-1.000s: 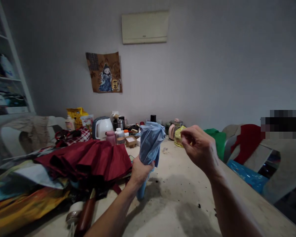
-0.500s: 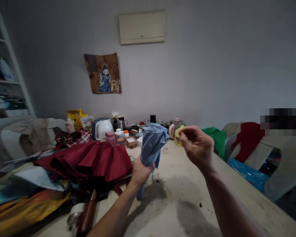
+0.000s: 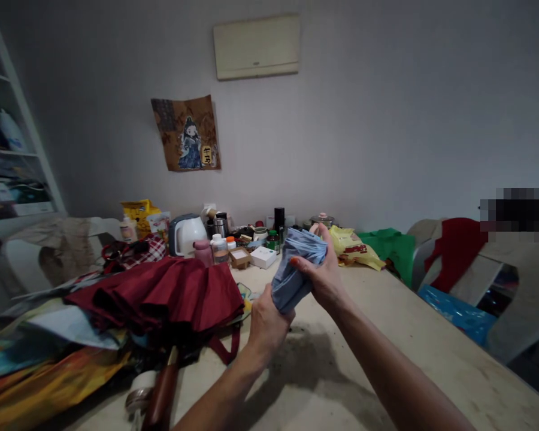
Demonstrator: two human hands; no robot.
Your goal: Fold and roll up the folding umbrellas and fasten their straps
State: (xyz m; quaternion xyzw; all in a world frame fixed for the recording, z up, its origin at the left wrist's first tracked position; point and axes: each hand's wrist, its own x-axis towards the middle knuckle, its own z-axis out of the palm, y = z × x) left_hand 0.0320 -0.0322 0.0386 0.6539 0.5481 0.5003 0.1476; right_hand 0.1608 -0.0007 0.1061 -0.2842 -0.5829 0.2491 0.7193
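Observation:
A folded light-blue umbrella [image 3: 294, 278] is held up over the table, tilted with its top to the right. My left hand [image 3: 269, 323] is wrapped round its lower part, closed. Around the upper folds, my right hand [image 3: 326, 269] grips with the thumb lying across the cloth and the fingers behind, partly hidden. To the left lies a dark red umbrella [image 3: 161, 293] with loose, bunched cloth, and a brown wooden handle [image 3: 161, 389] juts toward me beneath it.
Multicoloured cloth [image 3: 49, 371] covers the left side of the table [image 3: 413, 353]. A white kettle [image 3: 188, 234], bottles and a small white box [image 3: 263, 257] stand at the back. A yellow bag [image 3: 354, 248] and green bag [image 3: 388, 245] lie back right. A person sits far right.
My right hand has come in from the right and closed on the umbrella's upper part. The blue umbrella has tilted to the right and moved slightly that way with my left hand.

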